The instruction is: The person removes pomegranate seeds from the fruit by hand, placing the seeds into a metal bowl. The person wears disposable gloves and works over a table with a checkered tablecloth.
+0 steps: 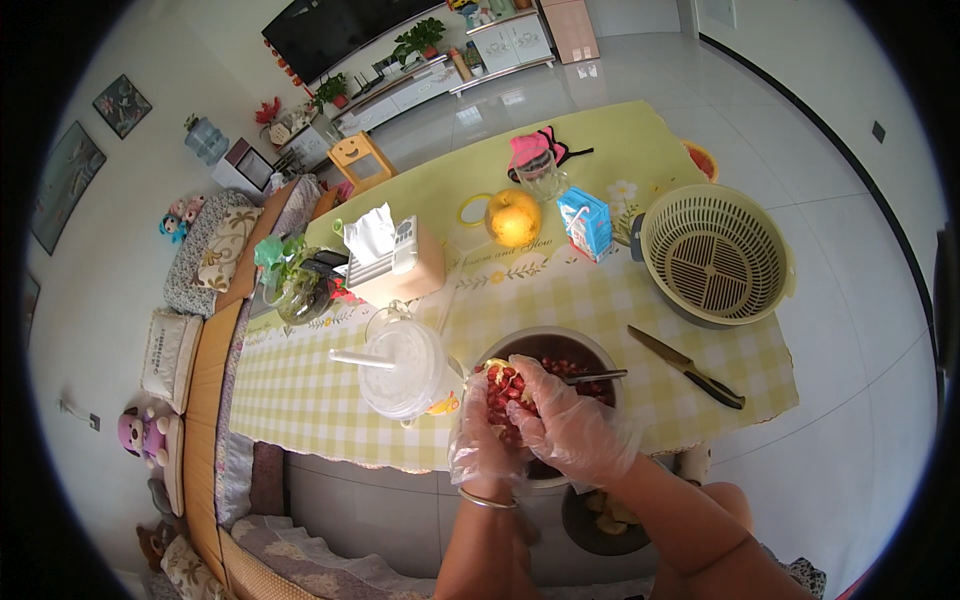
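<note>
Both my hands wear clear plastic gloves and hold a piece of pomegranate (506, 390) with its red seeds exposed. My left hand (478, 435) grips it from the left, with a bangle at the wrist. From the right, the fingers of my right hand (566, 420) press against the seeds. Directly beneath is a metal bowl (604, 343), partly hidden by my hands, with loose pomegranate seeds (559, 366) inside. A metal utensil handle (596, 376) sticks out over the bowl's right side; its other end is hidden.
A kitchen knife (686, 367) lies right of the bowl, below a colander (712, 255). Left stands a lidded plastic jug (403, 371). Behind are a tissue box (405, 266), a yellow fruit (513, 217), a drink carton (585, 223) and a glass (541, 176). A bin (600, 536) with peel sits below.
</note>
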### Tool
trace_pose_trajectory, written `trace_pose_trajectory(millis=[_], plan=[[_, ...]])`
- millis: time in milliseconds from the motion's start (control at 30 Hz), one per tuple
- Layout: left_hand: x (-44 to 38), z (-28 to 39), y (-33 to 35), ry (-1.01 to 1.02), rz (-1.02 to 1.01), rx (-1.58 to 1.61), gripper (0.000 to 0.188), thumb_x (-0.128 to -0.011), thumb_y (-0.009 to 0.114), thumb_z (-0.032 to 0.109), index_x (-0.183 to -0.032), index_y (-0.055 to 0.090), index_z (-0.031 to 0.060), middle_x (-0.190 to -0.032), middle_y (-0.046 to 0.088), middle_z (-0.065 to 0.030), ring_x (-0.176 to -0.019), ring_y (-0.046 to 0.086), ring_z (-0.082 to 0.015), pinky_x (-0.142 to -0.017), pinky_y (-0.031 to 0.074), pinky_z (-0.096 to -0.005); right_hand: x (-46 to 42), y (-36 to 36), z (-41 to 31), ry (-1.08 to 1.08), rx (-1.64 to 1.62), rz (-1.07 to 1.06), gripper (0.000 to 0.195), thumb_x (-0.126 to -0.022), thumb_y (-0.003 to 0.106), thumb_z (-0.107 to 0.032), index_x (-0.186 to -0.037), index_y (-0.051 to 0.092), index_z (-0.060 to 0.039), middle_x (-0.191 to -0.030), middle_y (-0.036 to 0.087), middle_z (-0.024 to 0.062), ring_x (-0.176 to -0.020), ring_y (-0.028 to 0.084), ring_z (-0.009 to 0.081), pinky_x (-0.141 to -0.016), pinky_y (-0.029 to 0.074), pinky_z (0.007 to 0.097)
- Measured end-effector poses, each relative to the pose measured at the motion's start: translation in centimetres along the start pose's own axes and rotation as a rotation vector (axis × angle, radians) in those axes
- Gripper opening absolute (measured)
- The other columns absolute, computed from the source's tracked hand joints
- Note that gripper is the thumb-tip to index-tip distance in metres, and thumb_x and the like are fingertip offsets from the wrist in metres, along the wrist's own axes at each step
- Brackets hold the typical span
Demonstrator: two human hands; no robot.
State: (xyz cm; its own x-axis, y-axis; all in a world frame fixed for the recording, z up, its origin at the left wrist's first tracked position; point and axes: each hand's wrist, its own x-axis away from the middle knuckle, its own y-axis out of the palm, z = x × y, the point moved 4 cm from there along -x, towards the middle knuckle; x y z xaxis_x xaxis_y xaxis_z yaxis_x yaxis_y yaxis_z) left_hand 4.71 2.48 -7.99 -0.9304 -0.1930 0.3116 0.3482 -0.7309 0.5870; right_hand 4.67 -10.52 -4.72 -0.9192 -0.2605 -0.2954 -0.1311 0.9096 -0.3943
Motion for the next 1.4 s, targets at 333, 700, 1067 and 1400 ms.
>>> trace_pose_trajectory(millis=[333,700,1067,1400], plan=[[0.9,1.0,1.4,0.020,0.054,-0.105,0.034,-0.098,0.061,0.027,-0.121,0.058,0.0025,-0.109,0.067,-0.0091,-0.098,0.066,-0.0217,-0.085,0.056,-0.0358,-1.1,-2.5,0.4,-0.093,0.095,-0.084,0.053,-0.088,0.064,-0.015,-0.135,0.045,0.0011,-0.112,0.063,0.0259,-0.103,0.061,0.0422,-0.090,0.049,0.0473],[0.7,2.0,0.6,0.249,0.021,-0.277,0.037,-0.091,0.072,0.015,-0.119,0.054,-0.0016,-0.104,0.066,-0.0102,-0.089,0.066,-0.0173,-0.081,0.057,-0.0324,-1.4,-2.8,-0.5,-0.213,0.077,-0.110,0.052,-0.083,0.068,-0.011,-0.130,0.049,0.0025,-0.099,0.065,0.0225,-0.095,0.063,0.0402,-0.084,0.049,0.0463],[0.4,1.8,0.4,0.211,-0.007,-0.498,0.035,-0.095,0.069,0.019,-0.120,0.054,0.0012,-0.104,0.060,-0.0045,-0.092,0.057,-0.0108,-0.082,0.051,-0.0267,-1.5,-3.0,-1.5,-0.271,0.044,-0.033,0.035,-0.082,0.060,-0.005,-0.116,0.058,0.0000,-0.103,0.065,0.0216,-0.097,0.061,0.0418,-0.083,0.050,0.0474],[0.9,2.4,0.9,0.141,-0.123,-0.465,0.039,-0.092,0.070,0.011,-0.125,0.050,0.0022,-0.110,0.062,-0.0068,-0.096,0.058,-0.0117,-0.085,0.051,-0.0271,-1.2,-3.9,0.5,-0.241,0.032,-0.179,0.051,-0.083,0.055,0.000,-0.134,0.056,-0.0048,-0.121,0.063,0.0220,-0.109,0.059,0.0422,-0.098,0.047,0.0474]])
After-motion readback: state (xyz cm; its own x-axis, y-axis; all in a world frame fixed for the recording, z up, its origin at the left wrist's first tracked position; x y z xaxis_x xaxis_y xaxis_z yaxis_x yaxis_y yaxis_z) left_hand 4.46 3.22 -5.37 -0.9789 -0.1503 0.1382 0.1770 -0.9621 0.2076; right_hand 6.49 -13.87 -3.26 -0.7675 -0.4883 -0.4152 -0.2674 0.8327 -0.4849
